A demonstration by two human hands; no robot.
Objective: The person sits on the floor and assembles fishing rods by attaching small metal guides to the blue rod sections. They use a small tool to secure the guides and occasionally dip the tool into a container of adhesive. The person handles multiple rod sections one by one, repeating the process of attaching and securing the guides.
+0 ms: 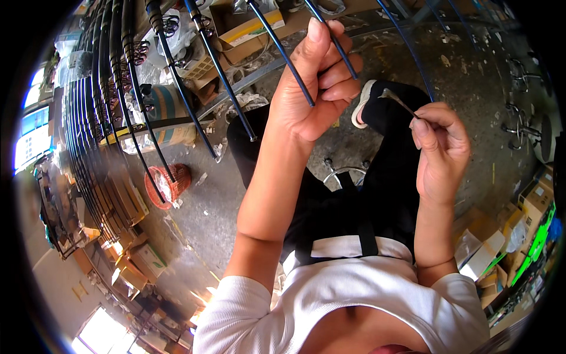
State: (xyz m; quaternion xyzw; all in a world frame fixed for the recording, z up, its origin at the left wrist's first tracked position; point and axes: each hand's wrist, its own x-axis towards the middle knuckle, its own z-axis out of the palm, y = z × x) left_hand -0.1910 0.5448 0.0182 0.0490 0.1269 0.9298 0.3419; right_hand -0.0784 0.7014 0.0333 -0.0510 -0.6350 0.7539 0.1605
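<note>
Evidently mid-job: the left hand [315,88] grips a thin dark rod [300,76] raised before the chest; the right hand [441,147] pinches a small metal piece [396,100] just beside it, not yet touching the rod; many rods [112,100] rest racked leftward.

Glossy black on the thin rod [287,59] and on the many rods racked at left [88,118], black again on the trousers [377,194]. White ribbed top [330,301], white-soled shoe [361,105], red-orange mesh basket [168,184]. Dull grey for the small tool [398,100], mottled grey-brown for the floor [460,88], tan for the cardboard boxes [247,35].
</note>
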